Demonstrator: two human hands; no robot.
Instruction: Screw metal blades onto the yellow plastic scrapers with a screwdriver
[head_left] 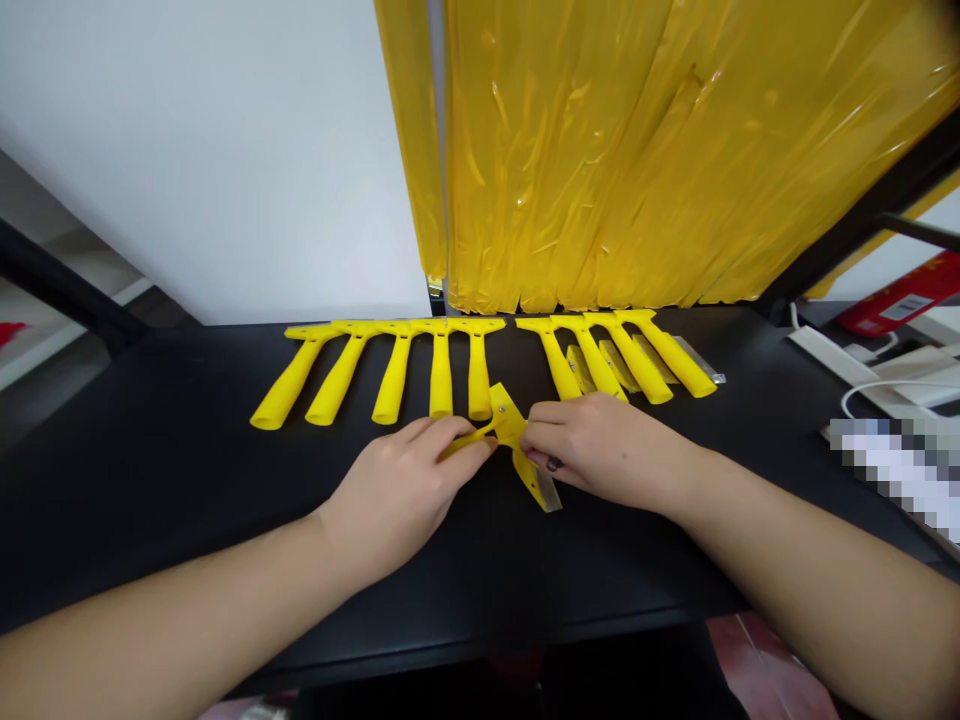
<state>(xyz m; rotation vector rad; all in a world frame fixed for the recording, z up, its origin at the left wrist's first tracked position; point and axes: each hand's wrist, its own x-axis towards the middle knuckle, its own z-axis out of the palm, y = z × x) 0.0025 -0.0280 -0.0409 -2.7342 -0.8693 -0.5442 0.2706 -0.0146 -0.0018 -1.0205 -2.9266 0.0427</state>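
Note:
Near the middle of the black table, my left hand (409,480) pinches a yellow plastic scraper (506,418) by its handle, with the head turned to the right. A screw shows in that head. My right hand (600,445) is closed against the right side of the head; what its curled fingers hold is hidden. A small dark spot (553,463) shows at those fingers, too small to name. Just below lies a yellow piece with a metal blade (536,482), partly covered by my right hand. Whether it is joined to the scraper I cannot tell.
Behind my hands, several yellow scraper handles (337,375) lie in a row on the black table (187,480). More handles (637,355) lie right, with bladed pieces (619,365) among them. Yellow plastic wrapping (585,150) stands behind. White cables (892,385) and a red box (900,295) are at right.

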